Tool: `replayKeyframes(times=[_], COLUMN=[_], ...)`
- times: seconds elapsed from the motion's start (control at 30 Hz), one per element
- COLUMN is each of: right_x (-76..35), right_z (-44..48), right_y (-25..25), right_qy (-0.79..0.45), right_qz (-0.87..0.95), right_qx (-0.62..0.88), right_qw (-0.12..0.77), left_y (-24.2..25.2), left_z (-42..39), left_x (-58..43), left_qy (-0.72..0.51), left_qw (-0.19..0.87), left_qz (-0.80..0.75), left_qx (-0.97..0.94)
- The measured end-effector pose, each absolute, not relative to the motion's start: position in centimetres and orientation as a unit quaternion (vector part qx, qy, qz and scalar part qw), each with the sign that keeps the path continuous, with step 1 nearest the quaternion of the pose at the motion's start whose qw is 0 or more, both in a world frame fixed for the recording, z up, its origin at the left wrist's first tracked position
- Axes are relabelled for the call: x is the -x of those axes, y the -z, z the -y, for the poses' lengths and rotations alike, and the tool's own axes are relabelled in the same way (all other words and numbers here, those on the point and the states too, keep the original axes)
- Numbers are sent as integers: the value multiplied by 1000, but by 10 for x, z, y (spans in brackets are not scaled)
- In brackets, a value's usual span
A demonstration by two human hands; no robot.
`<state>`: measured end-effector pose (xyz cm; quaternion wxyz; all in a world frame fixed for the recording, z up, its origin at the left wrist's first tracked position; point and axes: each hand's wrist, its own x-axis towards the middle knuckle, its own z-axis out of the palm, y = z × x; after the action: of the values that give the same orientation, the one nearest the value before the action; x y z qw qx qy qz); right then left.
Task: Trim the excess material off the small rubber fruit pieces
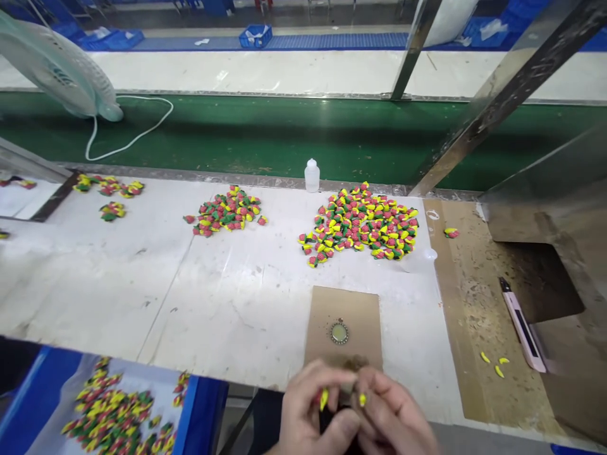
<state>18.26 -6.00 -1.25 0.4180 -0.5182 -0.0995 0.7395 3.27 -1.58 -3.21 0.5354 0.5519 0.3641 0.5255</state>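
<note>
Head: left hand (310,404), right hand (391,411) pinch yellow pieces (324,399) (tiny) by cardboard (344,322).

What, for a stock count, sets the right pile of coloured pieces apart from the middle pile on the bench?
The right pile is larger than the middle pile and spreads wider. The right pile looks yellower; the middle pile shows more green. Both are loose pink, yellow and green pieces on the white bench top.

A white workbench (95,297) carries heaps of small red-yellow-green pieces (360,221), a plastic bottle (312,175) and a cardboard sheet (344,322).
</note>
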Motion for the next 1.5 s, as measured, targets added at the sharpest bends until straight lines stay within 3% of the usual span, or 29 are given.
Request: replayKeyframes(times=[0.17, 0.33, 0.47, 0.6, 0.87, 1.03, 1.23, 1.5], right_x=[-222, -241, -237, -232, -227, -221, -218, -218], right_z=[36, 4, -10, -16, -25, -26, -29, -29], right_y=[19, 20, 20, 17, 3, -3, -5, -1], right_qy=[-469, -205, -91, -54, -38, -28, -13, 15], right_qz=[481, 775, 854, 881, 911, 921, 925, 928], right_qx=[612, 534, 483, 457, 410, 389, 380, 370], right_qw=[418, 268, 169, 113, 31, 9, 12, 34], left_y=[28, 31, 27, 25, 27, 26, 29, 38], left_z=[11, 0, -11, -18, -25, -22, -16, -9], left_x=[-6, 17, 31, 41, 48, 48, 57, 54], left_qy=[-427, -382, -397, -399, -414, -426, -451, -451], left_qw=[617, 646, 554, 502, 524, 629, 682, 835], left_qz=[-519, -551, -546, -546, -581, -565, -520, -291], left_qx=[-409, -364, -487, -539, -466, -323, -247, -123])
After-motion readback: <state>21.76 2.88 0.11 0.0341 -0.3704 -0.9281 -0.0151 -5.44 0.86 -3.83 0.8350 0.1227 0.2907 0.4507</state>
